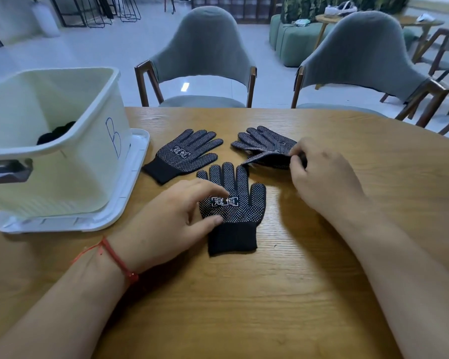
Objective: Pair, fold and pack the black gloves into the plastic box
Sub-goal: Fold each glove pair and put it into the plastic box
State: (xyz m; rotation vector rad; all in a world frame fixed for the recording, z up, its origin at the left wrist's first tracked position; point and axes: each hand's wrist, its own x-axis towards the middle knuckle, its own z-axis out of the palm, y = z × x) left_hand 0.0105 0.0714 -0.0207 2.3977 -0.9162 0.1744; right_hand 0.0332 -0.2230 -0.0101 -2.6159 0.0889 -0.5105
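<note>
Three black dotted gloves lying flat — left hand pressing one, fingers spread, right hand pinching another's folded cuff.

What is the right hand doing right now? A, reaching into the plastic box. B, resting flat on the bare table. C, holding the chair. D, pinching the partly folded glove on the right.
D: the right hand pinches the edge of the partly folded glove, far from the plastic box.
</note>
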